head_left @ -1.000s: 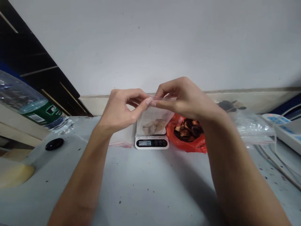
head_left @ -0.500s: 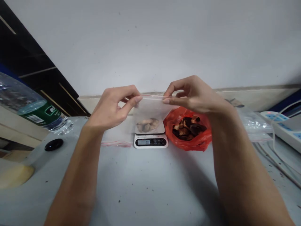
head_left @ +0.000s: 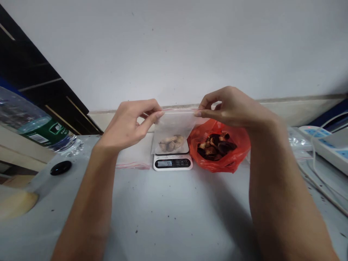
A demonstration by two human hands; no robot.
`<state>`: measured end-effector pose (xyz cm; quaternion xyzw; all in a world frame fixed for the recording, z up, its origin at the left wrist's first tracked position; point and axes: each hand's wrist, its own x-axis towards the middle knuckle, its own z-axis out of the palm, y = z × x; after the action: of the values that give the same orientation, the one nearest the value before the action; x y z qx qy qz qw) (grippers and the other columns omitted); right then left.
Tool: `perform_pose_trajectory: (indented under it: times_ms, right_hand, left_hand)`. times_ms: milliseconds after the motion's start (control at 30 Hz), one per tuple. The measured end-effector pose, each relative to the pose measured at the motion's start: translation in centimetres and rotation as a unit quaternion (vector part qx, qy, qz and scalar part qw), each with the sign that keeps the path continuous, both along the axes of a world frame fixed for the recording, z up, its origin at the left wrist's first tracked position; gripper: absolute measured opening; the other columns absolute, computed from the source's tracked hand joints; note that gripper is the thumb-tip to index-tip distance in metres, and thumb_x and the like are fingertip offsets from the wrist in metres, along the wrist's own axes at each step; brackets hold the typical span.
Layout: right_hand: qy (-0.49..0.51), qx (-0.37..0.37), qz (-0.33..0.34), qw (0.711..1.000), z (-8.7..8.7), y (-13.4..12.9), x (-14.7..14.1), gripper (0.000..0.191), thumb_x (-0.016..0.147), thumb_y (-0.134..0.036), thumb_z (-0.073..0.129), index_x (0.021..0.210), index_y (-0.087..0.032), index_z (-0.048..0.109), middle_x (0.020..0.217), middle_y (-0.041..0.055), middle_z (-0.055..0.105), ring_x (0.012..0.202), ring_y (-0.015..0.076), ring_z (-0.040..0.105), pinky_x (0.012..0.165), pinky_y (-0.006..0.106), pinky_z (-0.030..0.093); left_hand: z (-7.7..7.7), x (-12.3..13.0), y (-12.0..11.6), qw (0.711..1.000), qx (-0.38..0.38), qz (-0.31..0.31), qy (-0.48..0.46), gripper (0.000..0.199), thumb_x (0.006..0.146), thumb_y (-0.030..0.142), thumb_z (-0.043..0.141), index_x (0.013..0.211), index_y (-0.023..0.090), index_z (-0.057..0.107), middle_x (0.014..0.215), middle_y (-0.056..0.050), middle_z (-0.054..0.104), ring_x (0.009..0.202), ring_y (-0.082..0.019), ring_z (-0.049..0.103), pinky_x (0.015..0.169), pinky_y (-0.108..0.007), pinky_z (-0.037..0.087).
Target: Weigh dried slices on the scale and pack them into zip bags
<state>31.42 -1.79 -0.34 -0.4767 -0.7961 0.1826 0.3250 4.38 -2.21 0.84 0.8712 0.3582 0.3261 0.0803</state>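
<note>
Against a pale wall (head_left: 174,54), both hands' fingers (head_left: 160,113) pinch the clear bag (head_left: 175,125) shut-tipped.

My cloudy bag (head_left: 175,125) is upright on the white scale (head_left: 173,163) at twelve o'clock, mouth drawn flat, pale lumps (head_left: 171,143) low inside.

The left hand (head_left: 129,125) and right hand (head_left: 232,108) are raised at about equal height, a little apart. Each pinches with thumb against forefinger, the fingertips pointing inward at the other hand's and the remaining fingers curled behind. The bare left forearm (head_left: 89,199) and right forearm (head_left: 282,192) rise from the lower corners, both wrists bent inward.
</note>
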Motion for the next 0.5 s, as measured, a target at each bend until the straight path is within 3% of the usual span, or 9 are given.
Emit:
perform_pose_trajectory:
  times_ms: [167,200,300,400,500]
  right_hand:
    - [-0.023,0.020,-0.026,0.999,1.0,-0.4,0.1,0.017,0.083,-0.034,0.076,0.072,-0.023,0.069,0.072,0.0040,0.069,0.067,0.0180,0.059,0.062,0.035,0.044]
    - [-0.028,0.010,-0.008,1.000,1.3,-0.4,0.0,0.013,0.078,-0.033,0.080,0.078,-0.023,0.072,0.079,0.0044,0.072,0.071,0.0191,0.062,0.064,0.034,0.046]
    - [-0.053,-0.048,0.082,0.994,1.9,-0.5,-1.1,0.027,0.069,-0.030,0.086,0.094,-0.025,0.076,0.089,0.0022,0.075,0.078,0.0206,0.066,0.066,0.032,0.049]
    - [-0.087,-0.107,0.161,0.977,2.0,-0.8,-2.2,0.006,0.077,-0.019,0.076,0.077,-0.023,0.071,0.071,-0.0016,0.069,0.065,0.0159,0.060,0.060,0.029,0.046]
    - [-0.039,-0.103,0.159,0.981,1.3,-1.4,-1.3,0.018,0.083,-0.014,0.064,0.067,-0.021,0.064,0.065,-0.0022,0.064,0.061,0.0141,0.056,0.059,0.028,0.045]
  left_hand:
    - [-0.1,0.3,-0.1,0.999,0.033,0.010,-0.012,0.025,0.098,0.038,0.058,0.082,0.025,0.073,0.079,0.000,0.074,0.078,-0.019,0.070,0.079,-0.029,0.057]
    - [-0.2,0.5,-0.1,0.999,0.046,0.010,-0.015,0.024,0.098,0.039,0.060,0.083,0.026,0.074,0.082,-0.001,0.075,0.080,-0.020,0.070,0.081,-0.030,0.057]
    - [-0.7,1.6,-0.4,0.995,0.088,-0.006,-0.040,0.023,0.097,0.043,0.067,0.085,0.027,0.077,0.090,-0.002,0.076,0.085,-0.022,0.071,0.085,-0.034,0.058]
    - [-1.2,3.7,-1.4,0.986,0.146,-0.024,-0.073,0.018,0.099,0.038,0.070,0.085,0.029,0.078,0.095,-0.001,0.076,0.086,-0.021,0.070,0.085,-0.036,0.058]
    - [-1.5,6.2,-2.6,0.964,0.244,-0.023,-0.101,0.014,0.100,0.026,0.067,0.092,0.028,0.078,0.103,-0.003,0.076,0.094,-0.020,0.069,0.087,-0.036,0.058]
